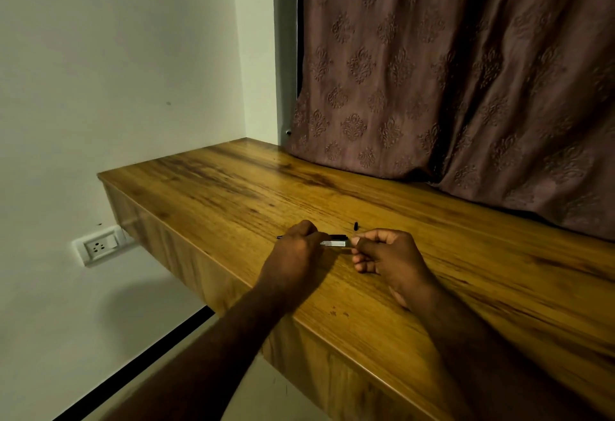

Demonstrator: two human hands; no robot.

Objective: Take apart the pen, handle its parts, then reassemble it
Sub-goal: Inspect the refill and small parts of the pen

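Slim pale-and-black plastic pen (334, 242) held just above the wooden bench (466, 254), long axis running left-right between both hands. Left hand (294, 247) and right hand (387, 254) fingers each clamped on one end. Small black pen piece (355, 226) lies on the bench just beyond, nearer the right hand.

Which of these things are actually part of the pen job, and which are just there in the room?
Part of the job:
- left hand and right hand, both holding the pen body
- pen body between them
- small black piece lying on the wooden desk, apparently a pen part

Just there:
- curtain
- wall socket
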